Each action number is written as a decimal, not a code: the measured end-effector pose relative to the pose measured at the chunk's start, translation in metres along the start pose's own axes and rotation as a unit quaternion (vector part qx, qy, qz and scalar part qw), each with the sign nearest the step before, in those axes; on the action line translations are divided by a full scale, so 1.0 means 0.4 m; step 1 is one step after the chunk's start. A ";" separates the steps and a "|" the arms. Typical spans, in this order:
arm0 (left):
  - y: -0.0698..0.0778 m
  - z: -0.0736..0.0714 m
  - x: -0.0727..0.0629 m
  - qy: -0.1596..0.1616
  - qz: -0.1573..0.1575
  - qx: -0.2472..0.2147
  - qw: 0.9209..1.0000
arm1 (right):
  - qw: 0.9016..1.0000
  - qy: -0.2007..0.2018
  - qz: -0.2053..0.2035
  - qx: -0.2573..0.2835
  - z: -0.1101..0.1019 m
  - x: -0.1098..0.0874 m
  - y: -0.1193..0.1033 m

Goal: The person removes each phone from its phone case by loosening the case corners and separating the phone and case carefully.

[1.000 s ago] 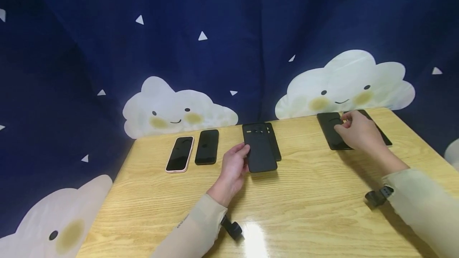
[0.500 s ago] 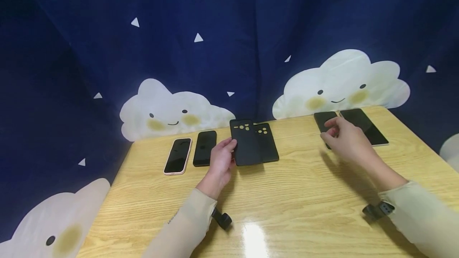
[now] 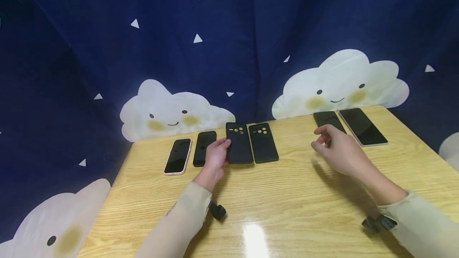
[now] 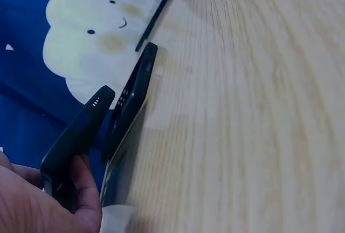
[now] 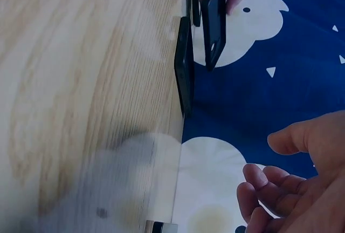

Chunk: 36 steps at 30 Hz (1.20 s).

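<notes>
My left hand (image 3: 216,158) pinches the left edge of a black phone case (image 3: 239,144) with camera cutouts near its top. In the left wrist view, that case (image 4: 75,136) is tilted and raised off the table, thumb and fingers on its edge. A second black phone case (image 3: 263,143) lies on the table just to its right. My right hand (image 3: 338,148) hovers with nothing in it, fingers loosely curled, in front of a black phone (image 3: 328,118) that it partly hides. Further right lies another phone (image 3: 363,126) with a light edge.
Left of my left hand lie a dark phone (image 3: 205,146), partly covered by the fingers, and a phone in a pink case (image 3: 178,156). All rest along the back of the wooden table (image 3: 294,210). Behind it hangs a dark blue curtain (image 3: 215,51) with clouds.
My left hand has carried the held case leftward, off the other case it overlapped, and lower. My right hand has drawn back left and toward me from the right-hand phones.
</notes>
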<state>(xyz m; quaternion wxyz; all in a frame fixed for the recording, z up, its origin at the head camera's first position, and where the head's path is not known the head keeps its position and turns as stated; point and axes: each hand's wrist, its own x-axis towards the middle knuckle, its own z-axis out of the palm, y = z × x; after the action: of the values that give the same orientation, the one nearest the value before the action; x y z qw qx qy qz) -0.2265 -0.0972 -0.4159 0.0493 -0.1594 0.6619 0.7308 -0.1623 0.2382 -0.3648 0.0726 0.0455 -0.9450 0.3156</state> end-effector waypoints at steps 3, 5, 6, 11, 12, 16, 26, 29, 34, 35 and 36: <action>-0.002 0.003 0.010 0.003 -0.002 0.013 1.000 | 1.000 -0.006 -0.001 0.002 0.003 -0.009 -0.003; -0.004 0.007 0.014 0.006 0.001 0.022 1.000 | 1.000 -0.007 -0.003 0.002 0.004 -0.014 -0.006; -0.003 0.008 0.015 0.007 0.002 0.027 1.000 | 1.000 -0.008 -0.004 0.002 0.004 -0.016 -0.008; -0.005 0.014 0.022 0.012 0.005 0.047 0.999 | 1.000 -0.018 -0.005 0.006 0.003 -0.027 -0.020; -0.006 0.015 0.023 0.011 0.004 0.051 0.999 | 1.000 -0.021 -0.006 0.008 0.003 -0.030 -0.023; -0.008 0.015 0.026 0.001 0.002 0.059 0.998 | 0.999 -0.033 -0.013 0.006 0.009 -0.039 -0.033; -0.009 0.016 0.023 -0.008 0.004 0.070 0.998 | 0.998 -0.056 -0.022 0.005 0.043 -0.059 -0.051; -0.004 0.017 0.017 -0.009 0.007 0.079 0.997 | 0.998 -0.057 -0.026 0.005 0.051 -0.064 -0.052; 0.005 0.016 0.003 -0.003 0.016 0.115 0.993 | 0.998 -0.052 -0.039 0.002 0.056 -0.070 -0.052; 0.007 0.016 0.000 -0.002 0.018 0.122 0.992 | 0.998 -0.050 -0.041 0.001 0.057 -0.070 -0.052; 0.009 0.016 -0.002 -0.001 0.021 0.128 0.992 | 0.998 -0.049 -0.042 0.001 0.058 -0.071 -0.052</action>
<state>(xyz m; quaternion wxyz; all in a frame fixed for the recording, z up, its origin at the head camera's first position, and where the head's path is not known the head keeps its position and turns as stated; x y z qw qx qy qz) -0.2277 -0.0912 -0.4118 0.0545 -0.1373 0.7534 0.6408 -0.1341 0.2087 -0.3754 0.0390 0.1012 -0.9442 0.3109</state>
